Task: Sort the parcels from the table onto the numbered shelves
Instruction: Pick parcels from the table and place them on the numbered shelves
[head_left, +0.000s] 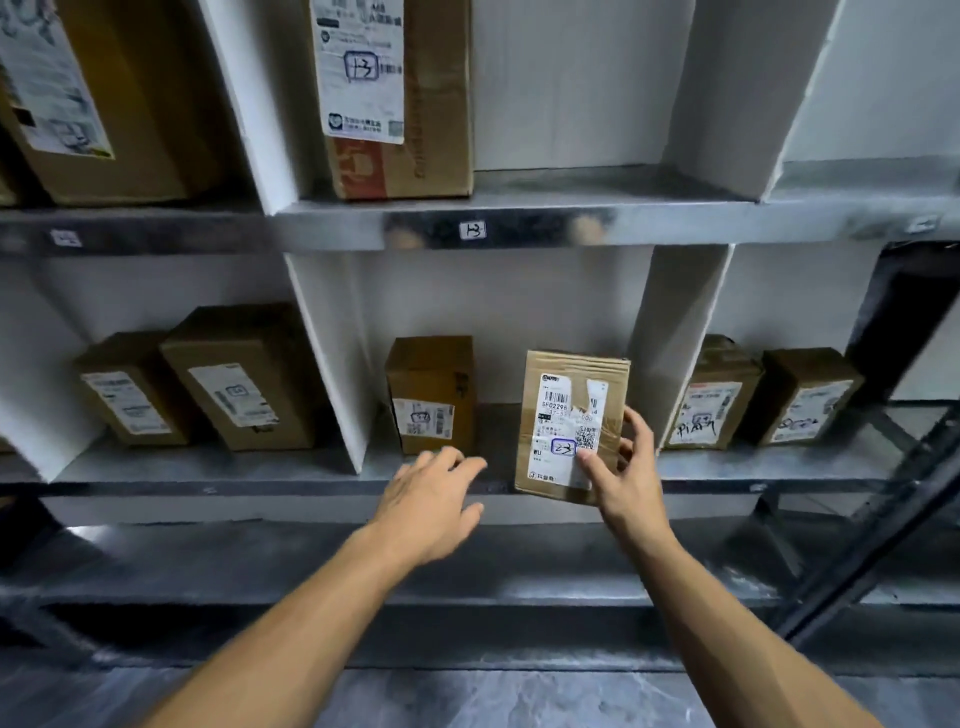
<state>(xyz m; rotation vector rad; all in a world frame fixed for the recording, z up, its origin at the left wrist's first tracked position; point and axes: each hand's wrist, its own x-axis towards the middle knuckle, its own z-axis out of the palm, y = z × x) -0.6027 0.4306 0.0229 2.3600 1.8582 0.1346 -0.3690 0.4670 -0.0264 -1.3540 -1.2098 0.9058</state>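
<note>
Between the thumb and fingers of the right hand (626, 467) stands the flat parcel (569, 426), pinched at its lower right corner. It is a thin brown cardboard mailer, upright and tilted slightly, with clear tape across its top and right side. A white shipping label covers most of its face, printed with a barcode, a QR code and small text, and a handwritten 23 sits in a blue-inked box near the bottom of the label. Its lower edge hangs at the front lip of the middle shelf (218, 470), inside the centre compartment.

Just left of that hand, the left hand (431, 493) reaches toward the same compartment with fingers spread and palm down, holding nothing and apart from the parcel. Beyond its fingertips a small brown box (431, 395) with a white label stands on the shelf, near the flat parcel but not touching it.

Above both hands, a tag marked 13 (472, 229) is stuck on the front edge of the upper shelf (675, 221), and a tall box (400, 98) with a labelled 13 stands on it.
</note>
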